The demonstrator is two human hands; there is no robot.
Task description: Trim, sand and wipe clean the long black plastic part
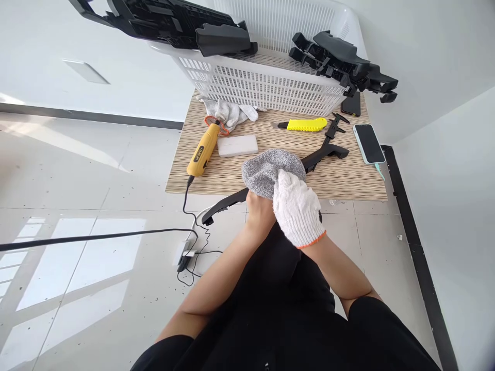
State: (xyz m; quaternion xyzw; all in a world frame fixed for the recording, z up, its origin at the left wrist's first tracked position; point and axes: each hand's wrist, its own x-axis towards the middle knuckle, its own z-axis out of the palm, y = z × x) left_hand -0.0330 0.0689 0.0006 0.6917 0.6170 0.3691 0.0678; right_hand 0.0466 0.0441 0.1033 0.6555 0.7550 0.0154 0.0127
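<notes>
My left hand (pixel 259 210), bare, is closed around the middle of a long, curved black plastic trim piece (pixel 229 202); its fingers are mostly hidden under a grey cloth (pixel 263 170). My right hand (pixel 296 208) wears a white knitted glove with an orange cuff. Its fingers pinch the cloth and press it over the trim piece. One end of the piece hangs past the table's front edge at the left, while the other lies above the tabletop at the right, near a black caliper (pixel 333 129).
On the wood-patterned table (pixel 181 178) lie a yellow rotary tool (pixel 204 150), a white block (pixel 237 146), a white glove (pixel 232 114), a yellow utility knife (pixel 307 124) and two phones. Behind stands a white basket (pixel 263 85) with black plastic parts. Cables run to a power strip (pixel 184 255) on the floor.
</notes>
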